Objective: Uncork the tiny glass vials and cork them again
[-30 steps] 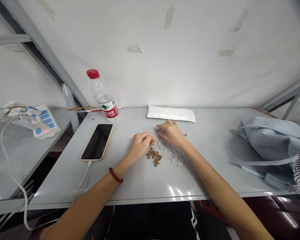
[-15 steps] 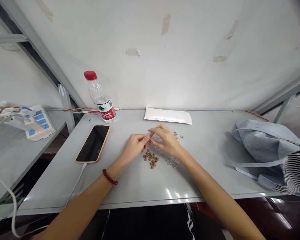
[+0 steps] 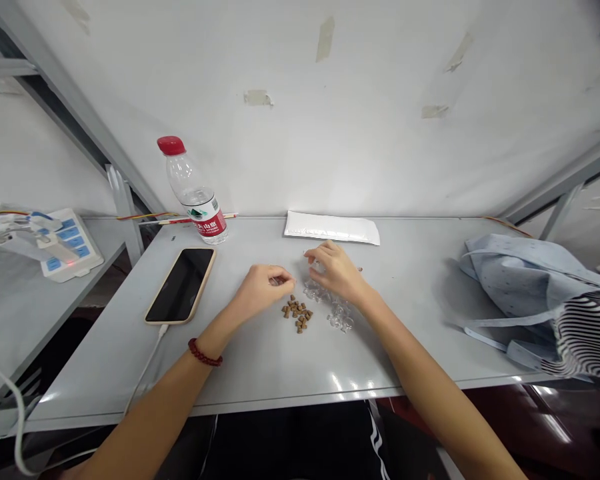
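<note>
I am watching the risk first. My left hand point(image 3: 260, 283) is resting on the counter point(image 3: 280, 363) with its fingers point(image 3: 283, 277) pinched narrow, thumb against forefinger. Whether anything tiny is sitting between them I cannot tell; it is too small to make out. If something is in there, I judge that a slack pinch could let it drop and skitter across this smooth, shiny top. The other worry is my wrists: the brown pieces point(image 3: 296, 313) are lying loose in a little heap just beside my left hand, and the clear pieces point(image 3: 333, 307) are lying under and beside my right wrist, so a careless sweep could scatter both heaps or mix them (they are lying close together).

My right hand point(image 3: 337, 270) is arching over the far end of the clear pieces, fingers curled down onto them. I cannot tell whether they are gripping one or only touching. The brown heap is lying between my two hands, slightly nearer to me than either set of fingertips, with the clear trail just to its right.

The phone point(image 3: 181, 285) is lying well off to my left, the bottle point(image 3: 193, 190) and white packet point(image 3: 333, 228) along the back wall, and the cloth bag point(image 3: 530, 287) far right.
</note>
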Motion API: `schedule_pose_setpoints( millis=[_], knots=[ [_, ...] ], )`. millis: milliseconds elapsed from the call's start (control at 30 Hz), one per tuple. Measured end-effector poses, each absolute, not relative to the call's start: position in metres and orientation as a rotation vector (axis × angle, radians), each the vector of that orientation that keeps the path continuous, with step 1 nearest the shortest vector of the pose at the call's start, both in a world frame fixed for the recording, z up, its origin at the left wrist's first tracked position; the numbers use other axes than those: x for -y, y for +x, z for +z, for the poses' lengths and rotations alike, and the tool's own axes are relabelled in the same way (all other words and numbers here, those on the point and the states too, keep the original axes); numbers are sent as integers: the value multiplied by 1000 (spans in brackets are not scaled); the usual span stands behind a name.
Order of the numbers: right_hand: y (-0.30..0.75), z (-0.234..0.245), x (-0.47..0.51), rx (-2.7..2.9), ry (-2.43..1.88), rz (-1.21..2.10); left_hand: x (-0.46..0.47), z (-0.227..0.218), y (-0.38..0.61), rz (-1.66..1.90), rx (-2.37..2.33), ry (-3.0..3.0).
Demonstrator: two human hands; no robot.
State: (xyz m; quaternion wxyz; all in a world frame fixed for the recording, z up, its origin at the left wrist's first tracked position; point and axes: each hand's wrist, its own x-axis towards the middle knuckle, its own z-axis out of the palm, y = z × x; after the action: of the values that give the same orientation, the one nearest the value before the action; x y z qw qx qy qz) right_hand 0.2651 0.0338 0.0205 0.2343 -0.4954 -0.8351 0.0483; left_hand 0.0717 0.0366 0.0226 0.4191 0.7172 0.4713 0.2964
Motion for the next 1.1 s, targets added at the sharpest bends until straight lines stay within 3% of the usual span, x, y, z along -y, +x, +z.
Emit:
schedule_pose_setpoints(
  millis=[267,1100],
  knots=[
    [280,19,-39,2145,-1326,325,-31,26,72,477,-866,2164],
    [290,17,-40,2136,-1570,423,-32,11,81,600,-1100,2017]
  ],
)
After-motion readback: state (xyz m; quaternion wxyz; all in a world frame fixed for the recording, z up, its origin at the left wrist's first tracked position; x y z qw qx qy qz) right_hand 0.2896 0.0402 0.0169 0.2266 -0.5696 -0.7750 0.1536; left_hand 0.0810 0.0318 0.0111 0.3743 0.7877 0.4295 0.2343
